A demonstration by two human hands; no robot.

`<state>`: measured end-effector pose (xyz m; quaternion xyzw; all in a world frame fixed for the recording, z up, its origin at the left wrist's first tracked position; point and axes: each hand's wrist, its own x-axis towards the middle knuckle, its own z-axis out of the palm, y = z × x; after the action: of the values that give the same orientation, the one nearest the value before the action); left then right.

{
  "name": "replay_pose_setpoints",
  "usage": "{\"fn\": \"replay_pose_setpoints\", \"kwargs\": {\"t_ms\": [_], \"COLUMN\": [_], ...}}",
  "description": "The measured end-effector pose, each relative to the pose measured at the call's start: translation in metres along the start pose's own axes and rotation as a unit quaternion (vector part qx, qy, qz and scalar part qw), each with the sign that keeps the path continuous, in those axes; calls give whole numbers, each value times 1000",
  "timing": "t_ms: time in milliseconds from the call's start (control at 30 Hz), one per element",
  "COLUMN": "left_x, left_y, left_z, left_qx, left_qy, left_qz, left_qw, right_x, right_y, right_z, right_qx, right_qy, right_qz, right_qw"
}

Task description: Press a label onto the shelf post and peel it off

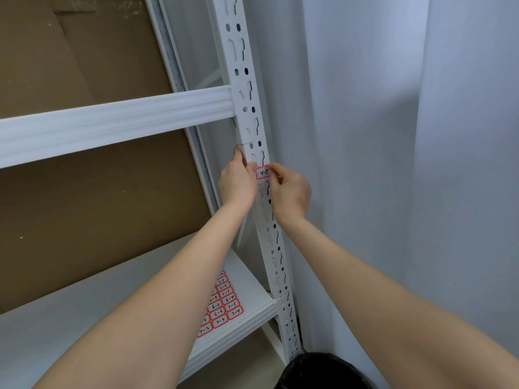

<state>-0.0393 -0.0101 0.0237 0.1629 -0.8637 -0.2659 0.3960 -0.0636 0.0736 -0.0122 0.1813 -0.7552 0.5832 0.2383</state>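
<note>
A small red-bordered label (263,173) with handwritten figures sits on the front face of the white slotted upright post (244,88) of a metal rack. My left hand (237,181) grips the post's left edge, its thumb touching the label's left side. My right hand (289,189) pinches the label's right edge between thumb and finger. Both forearms reach up from below.
A sheet of red-bordered numbered labels (222,303) lies on the lower white shelf (112,304). A white cross beam (112,122) spans above. Brown cardboard (84,209) backs the rack. A white curtain (393,164) hangs at the right; a black bin (320,372) stands below.
</note>
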Motion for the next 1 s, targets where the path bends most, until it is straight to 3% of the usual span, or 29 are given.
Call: {"fn": "replay_pose_setpoints", "kwargs": {"t_ms": [200,300,733,900,1000], "left_x": [0,0,-2,-1,-1], "left_y": [0,0,2,1,0], "left_z": [0,-1,-3,-2,-3], "left_qx": [3,-2,-14,-14,-23], "left_qy": [-3,-6,-7,-8,-13], "left_qz": [-3,1,-1,-2,-3], "left_qw": [1000,1000,1000,1000,1000], "right_x": [6,5,2,6,6], "right_y": [-1,0,1,-1,0], "right_z": [-1,-2,0,-1,-4], "right_qx": [-37,2,-6,-48,2], "right_qy": [-23,-10,-4,-38,-18], "right_qz": [-4,26,-6,-8,19], "right_qw": [999,1000,1000,998,1000]}}
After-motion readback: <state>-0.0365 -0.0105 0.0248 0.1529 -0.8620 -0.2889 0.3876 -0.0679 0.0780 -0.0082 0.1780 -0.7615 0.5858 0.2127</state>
